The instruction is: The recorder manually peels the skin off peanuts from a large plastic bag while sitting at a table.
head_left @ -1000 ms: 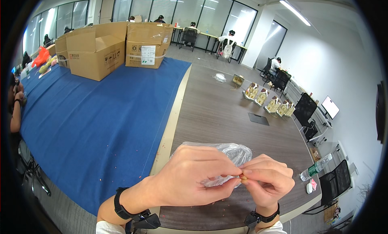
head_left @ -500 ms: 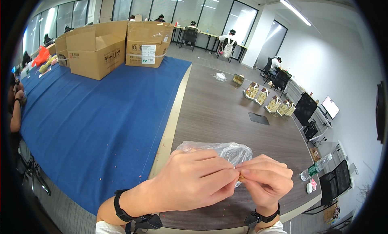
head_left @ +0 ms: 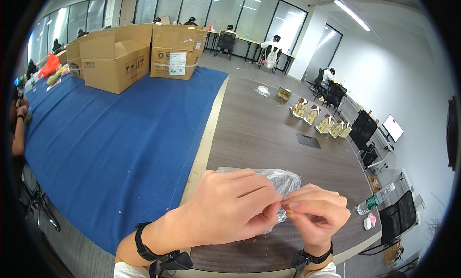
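My left hand (head_left: 235,206) and my right hand (head_left: 318,211) meet fingertip to fingertip above the near part of the brown table. Between the thumb and fingers of the right hand shows a small yellowish nut-like piece (head_left: 289,211). The left thumb and forefinger are pinched together right beside it; what they hold, if anything, is hidden. Behind the hands lies a crumpled clear plastic bag (head_left: 286,182), partly covered by the left hand. Small reddish flecks are scattered on the table near the hands.
A blue cloth (head_left: 125,148) spreads to the left, with open cardboard boxes (head_left: 117,69) at its far end. Several small house models (head_left: 325,124) stand at the table's far right. A water bottle (head_left: 376,199) and a white cap (head_left: 367,223) are near the right edge. Another person's arm (head_left: 19,134) shows far left.
The left hand's fingers have shifted slightly up and closed into a tighter pinch. The right hand has barely moved and keeps hold of the piece.
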`<action>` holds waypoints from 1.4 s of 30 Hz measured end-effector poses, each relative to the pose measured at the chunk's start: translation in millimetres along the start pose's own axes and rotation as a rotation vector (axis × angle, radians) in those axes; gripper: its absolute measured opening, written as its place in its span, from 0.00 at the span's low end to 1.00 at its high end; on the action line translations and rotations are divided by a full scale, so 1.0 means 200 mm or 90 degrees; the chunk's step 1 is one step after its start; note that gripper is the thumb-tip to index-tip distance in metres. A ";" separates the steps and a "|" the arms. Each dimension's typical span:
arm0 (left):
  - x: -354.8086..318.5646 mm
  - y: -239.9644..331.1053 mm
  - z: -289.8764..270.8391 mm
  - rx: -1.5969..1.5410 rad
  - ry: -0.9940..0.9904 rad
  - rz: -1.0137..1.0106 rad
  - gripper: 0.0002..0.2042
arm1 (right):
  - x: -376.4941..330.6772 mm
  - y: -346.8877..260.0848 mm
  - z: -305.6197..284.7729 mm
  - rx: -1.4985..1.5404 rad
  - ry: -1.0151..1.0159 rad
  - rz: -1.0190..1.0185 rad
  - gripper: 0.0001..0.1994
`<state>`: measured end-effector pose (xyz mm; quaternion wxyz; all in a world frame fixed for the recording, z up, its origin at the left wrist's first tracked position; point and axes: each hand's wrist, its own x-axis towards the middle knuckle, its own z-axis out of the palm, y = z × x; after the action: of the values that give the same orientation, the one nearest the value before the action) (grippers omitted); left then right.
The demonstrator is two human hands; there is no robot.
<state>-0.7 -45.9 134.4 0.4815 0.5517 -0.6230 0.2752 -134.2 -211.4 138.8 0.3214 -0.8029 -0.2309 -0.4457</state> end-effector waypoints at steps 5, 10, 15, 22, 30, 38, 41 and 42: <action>0.01 -0.01 0.01 -0.039 -0.015 -0.010 0.10 | -0.01 0.00 -0.01 0.053 0.036 0.045 0.12; 0.01 0.01 0.00 -0.075 -0.036 -0.016 0.10 | -0.01 0.00 -0.02 0.086 0.052 0.049 0.12; 0.00 0.01 0.02 -0.086 -0.018 -0.007 0.10 | -0.02 0.01 -0.02 0.091 0.050 0.044 0.11; -0.01 0.01 0.02 -0.122 -0.013 -0.004 0.09 | -0.02 0.02 -0.01 0.077 0.038 0.037 0.10; -0.02 0.01 0.02 -0.141 -0.014 -0.016 0.09 | -0.02 0.01 -0.01 0.059 0.016 0.028 0.09; -0.02 0.01 0.01 -0.197 -0.046 -0.050 0.09 | -0.03 0.02 -0.01 0.109 0.011 0.046 0.09; -0.02 0.01 0.01 -0.206 -0.052 -0.051 0.09 | -0.03 0.02 -0.01 0.114 0.008 0.047 0.09; -0.02 0.01 0.01 -0.206 -0.053 -0.052 0.09 | -0.03 0.02 -0.01 0.114 0.008 0.047 0.09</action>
<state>-3.2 -45.0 130.3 0.5486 0.5027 -0.6556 0.1289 -135.9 -215.3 133.9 0.4100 -0.7759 -0.2378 -0.4163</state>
